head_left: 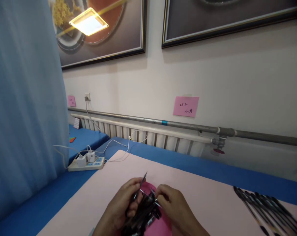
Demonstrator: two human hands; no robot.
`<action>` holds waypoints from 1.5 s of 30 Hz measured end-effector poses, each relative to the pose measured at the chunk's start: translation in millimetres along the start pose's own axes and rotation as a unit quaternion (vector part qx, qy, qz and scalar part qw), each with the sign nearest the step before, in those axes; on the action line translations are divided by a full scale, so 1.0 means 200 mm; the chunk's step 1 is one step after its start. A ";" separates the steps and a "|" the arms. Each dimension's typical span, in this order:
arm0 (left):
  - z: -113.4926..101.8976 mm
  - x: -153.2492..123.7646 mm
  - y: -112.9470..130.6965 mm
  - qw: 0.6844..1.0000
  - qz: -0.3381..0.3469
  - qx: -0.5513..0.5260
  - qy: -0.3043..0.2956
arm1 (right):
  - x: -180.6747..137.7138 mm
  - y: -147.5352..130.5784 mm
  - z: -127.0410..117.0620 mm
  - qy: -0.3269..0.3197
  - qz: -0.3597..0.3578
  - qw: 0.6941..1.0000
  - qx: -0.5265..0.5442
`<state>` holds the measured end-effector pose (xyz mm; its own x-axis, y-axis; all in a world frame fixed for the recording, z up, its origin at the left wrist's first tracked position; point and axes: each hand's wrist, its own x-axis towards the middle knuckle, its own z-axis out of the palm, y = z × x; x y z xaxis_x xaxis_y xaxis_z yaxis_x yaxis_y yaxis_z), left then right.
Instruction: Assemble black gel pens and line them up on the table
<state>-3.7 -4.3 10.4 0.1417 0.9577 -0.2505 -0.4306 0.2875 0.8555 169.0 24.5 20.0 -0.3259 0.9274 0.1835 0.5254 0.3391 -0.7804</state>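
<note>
Both hands meet low in the middle of the view over a pale pink mat [202, 196]. My left hand [118, 206] is closed round a bundle of black pens [144, 213], with one pen tip sticking up past the fingers. My right hand [175, 206] pinches at the top of the same bundle, fingers pressed together. Under the bundle shows a bright pink object [160, 226], partly hidden by the pens and hands.
A row of several black pens [266, 206] lies on the mat at the right. A white power strip [86, 162] with chargers and cables sits on the blue table cover [212, 167] at the left. A radiator [148, 134] and pipe run along the wall; a blue curtain [22, 108] hangs left.
</note>
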 end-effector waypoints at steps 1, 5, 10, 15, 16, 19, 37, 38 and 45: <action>-0.01 0.01 0.00 1.000 0.006 -0.007 0.008 | -0.01 0.00 0.01 -0.019 -0.021 0.998 -0.048; -0.04 0.02 0.02 0.999 0.031 -0.018 0.021 | -0.05 -0.03 0.02 -0.102 -0.068 0.981 -0.150; -0.04 0.02 0.03 0.998 0.048 -0.033 0.033 | -0.03 0.00 0.00 -0.094 -0.038 0.986 -0.131; -0.05 0.02 0.03 0.997 0.053 -0.031 0.056 | 0.00 0.05 -0.03 -0.032 -0.023 0.975 -0.219; -0.06 0.02 0.04 0.996 0.052 -0.031 0.057 | -0.01 0.05 -0.03 -0.035 -0.023 0.972 -0.230; -0.07 0.03 0.03 0.996 0.051 -0.032 0.062 | -0.01 0.07 -0.02 -0.068 -0.001 0.961 -0.266; -0.07 0.03 0.02 0.996 0.050 -0.031 0.060 | -0.01 0.09 0.05 -0.072 0.004 0.943 -0.324; -0.06 0.03 0.02 0.996 0.050 -0.032 0.060 | -0.01 0.08 0.05 -0.076 0.003 0.940 -0.334; -0.05 0.03 0.03 0.996 0.046 -0.042 0.056 | -0.02 0.07 0.10 -0.083 -0.006 0.919 -0.384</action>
<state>-14.0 3.4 9.6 0.0003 0.9743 -0.2251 -0.5112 0.1936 0.8373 162.0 22.6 -3.7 -0.4168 0.9079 0.0456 0.9006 0.4192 -0.1144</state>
